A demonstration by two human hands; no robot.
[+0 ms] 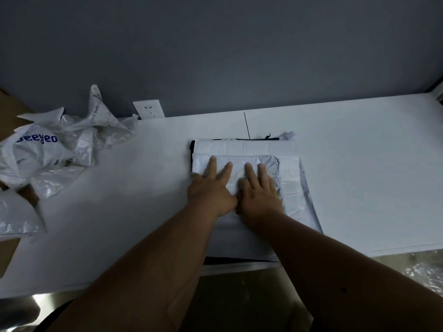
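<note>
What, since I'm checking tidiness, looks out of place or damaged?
Crumpled white plastic bags with blue lettering lie heaped on the white table's left. The grey-white plastic mailer under the left hand and right hand is wrinkled, a ragged scrap at its far corner.

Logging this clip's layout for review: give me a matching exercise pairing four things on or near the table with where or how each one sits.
Things:
1. folded mailer bag
2. crumpled bags
3. wall socket
4. cardboard box

Places or states:
A. mounted just above the table's far edge
B. heaped on the table's left side
C. brown, at the picture's far left edge
D. pressed flat under the left hand and right hand

Pairs: 1-D, 2-B, 3-A, 4-C.
</note>
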